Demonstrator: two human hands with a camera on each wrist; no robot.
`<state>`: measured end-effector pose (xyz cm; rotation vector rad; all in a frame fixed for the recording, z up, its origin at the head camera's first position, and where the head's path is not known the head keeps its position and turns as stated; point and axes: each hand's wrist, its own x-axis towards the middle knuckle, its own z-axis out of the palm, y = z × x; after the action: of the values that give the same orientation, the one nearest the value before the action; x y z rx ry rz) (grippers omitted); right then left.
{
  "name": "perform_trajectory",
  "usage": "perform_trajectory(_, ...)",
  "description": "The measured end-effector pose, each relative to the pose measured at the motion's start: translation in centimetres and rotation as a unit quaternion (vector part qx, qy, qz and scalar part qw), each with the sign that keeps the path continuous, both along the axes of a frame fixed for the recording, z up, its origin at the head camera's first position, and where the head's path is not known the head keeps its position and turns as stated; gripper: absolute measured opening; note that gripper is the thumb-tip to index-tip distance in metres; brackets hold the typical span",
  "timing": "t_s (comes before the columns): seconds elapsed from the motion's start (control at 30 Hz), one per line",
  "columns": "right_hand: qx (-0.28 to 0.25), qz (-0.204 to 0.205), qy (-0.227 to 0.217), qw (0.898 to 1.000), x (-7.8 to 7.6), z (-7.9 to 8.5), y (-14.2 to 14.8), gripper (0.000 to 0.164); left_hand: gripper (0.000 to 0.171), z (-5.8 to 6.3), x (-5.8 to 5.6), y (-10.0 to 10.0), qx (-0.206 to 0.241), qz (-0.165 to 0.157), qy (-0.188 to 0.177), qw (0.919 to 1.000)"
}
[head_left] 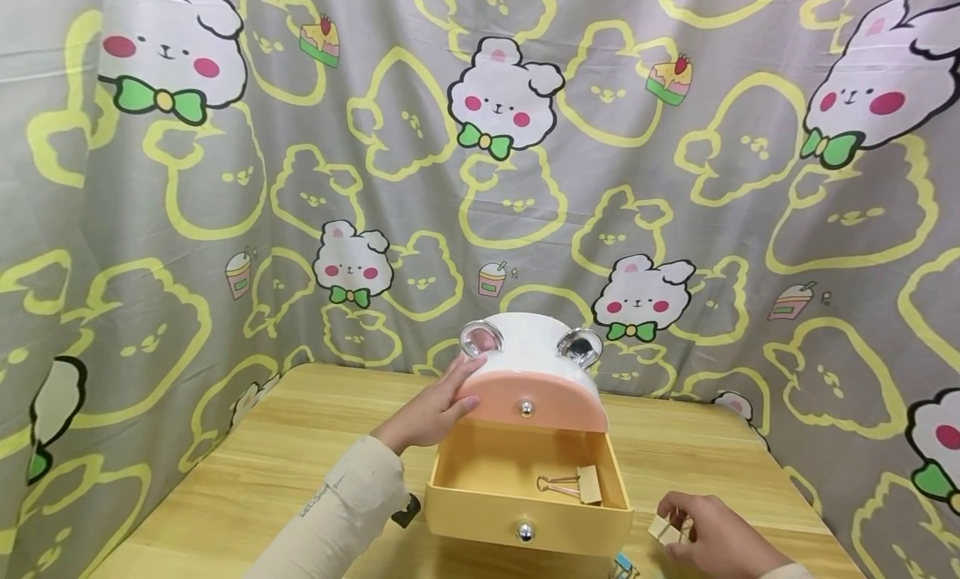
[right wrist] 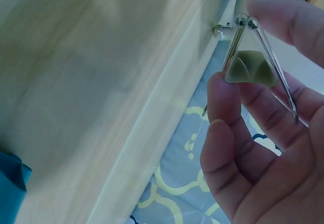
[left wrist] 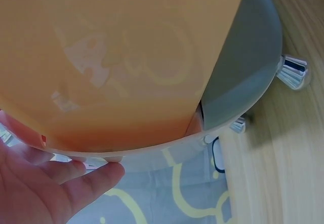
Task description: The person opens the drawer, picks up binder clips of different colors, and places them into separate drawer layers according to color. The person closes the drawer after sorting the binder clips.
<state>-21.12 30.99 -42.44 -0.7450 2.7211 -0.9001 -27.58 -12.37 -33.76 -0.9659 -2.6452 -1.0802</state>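
A small desktop drawer box (head_left: 525,337) with a white top and two shiny ear-like knobs stands on the table. Its pink upper drawer (head_left: 495,396) is closed, while the yellow lower drawer (head_left: 480,512) is pulled out. Inside the yellow drawer lies a pale yellow binder clip (head_left: 588,485). My left hand (head_left: 431,408) rests against the box's upper left side, fingers extended along its edge in the left wrist view. To the right of the drawer, my right hand (head_left: 712,533) pinches another pale yellow binder clip (right wrist: 250,69) by its body and wire handles.
A blue binder clip (head_left: 623,565) lies on the wooden table (head_left: 300,446) just in front of the drawer's right corner, partly cut off by the frame. Behind the table hangs a grey patterned curtain (head_left: 420,204), which also encloses both sides.
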Motion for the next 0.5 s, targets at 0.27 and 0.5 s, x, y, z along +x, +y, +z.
perform_trajectory(0.27, 0.004, -0.006, 0.02, 1.0, 0.14, 0.42, -0.24, 0.027, 0.056, 0.09, 0.18, 0.01, 0.0, -0.001, -0.004, 1.0)
perform_trajectory(0.5, 0.003, -0.001, 0.055, 0.998, 0.07, 0.79, -0.37, 0.027, 0.056, 0.23, 0.26, 0.05, 0.004, -0.007, 0.003, 1.0)
